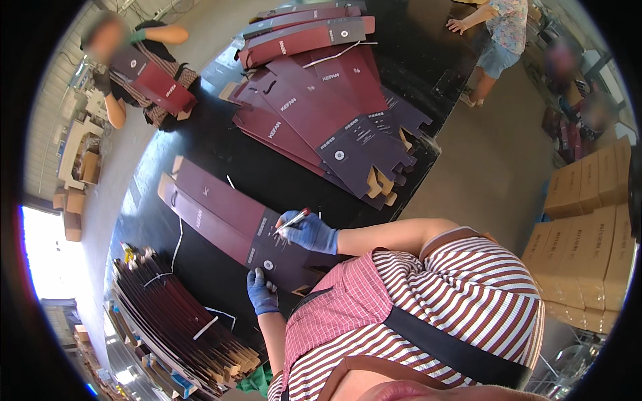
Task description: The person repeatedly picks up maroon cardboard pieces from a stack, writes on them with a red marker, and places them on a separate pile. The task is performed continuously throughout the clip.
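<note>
black bench (281, 177) | fanned pile of flat maroon cartons (328, 113) at far end | banded stack (180, 321) (lower left) | tan cardboard boxes (588, 220) stacked right | co-worker holding a carton (160, 87)

Flattened maroon carton blank (224, 220) before you: lies flat on black table, long axis diagonal, dark printed end nearest you.

Red-tipped pen (294, 219): tilted, tip on blank's dark end.

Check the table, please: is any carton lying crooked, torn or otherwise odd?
Nothing looks damaged. The big pile of flat maroon cartons is fanned out unevenly, and its end flaps overhang the black table edge. No tears or spills show.
</note>
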A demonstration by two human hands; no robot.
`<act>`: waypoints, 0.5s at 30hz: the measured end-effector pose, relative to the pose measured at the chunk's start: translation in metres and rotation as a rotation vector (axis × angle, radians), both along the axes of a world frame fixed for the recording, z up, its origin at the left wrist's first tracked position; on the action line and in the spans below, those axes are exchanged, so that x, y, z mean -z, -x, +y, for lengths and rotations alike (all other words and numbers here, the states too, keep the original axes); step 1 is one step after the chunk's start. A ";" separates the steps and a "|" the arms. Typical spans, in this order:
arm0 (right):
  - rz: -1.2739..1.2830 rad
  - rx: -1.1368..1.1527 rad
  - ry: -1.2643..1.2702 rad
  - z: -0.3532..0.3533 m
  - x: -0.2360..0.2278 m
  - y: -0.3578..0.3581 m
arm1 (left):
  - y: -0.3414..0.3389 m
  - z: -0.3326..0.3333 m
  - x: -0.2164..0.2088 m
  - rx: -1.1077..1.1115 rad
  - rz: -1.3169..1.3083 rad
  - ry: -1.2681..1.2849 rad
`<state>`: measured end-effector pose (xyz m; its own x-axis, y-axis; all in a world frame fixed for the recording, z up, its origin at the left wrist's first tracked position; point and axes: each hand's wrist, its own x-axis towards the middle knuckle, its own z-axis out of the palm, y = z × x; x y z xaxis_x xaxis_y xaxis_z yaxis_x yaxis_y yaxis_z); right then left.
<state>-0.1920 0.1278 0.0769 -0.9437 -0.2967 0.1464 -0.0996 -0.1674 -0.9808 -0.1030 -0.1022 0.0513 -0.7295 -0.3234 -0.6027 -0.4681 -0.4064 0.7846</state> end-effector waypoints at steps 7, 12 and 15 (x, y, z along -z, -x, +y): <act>0.142 0.469 0.007 0.140 -0.066 0.057 | 0.092 0.121 -0.070 0.274 0.234 0.137; 0.243 0.585 0.101 0.194 -0.055 0.020 | 0.061 0.167 -0.058 0.716 0.215 0.147; 0.091 0.376 0.059 0.211 -0.022 -0.025 | 0.029 0.143 0.030 0.721 0.144 -0.023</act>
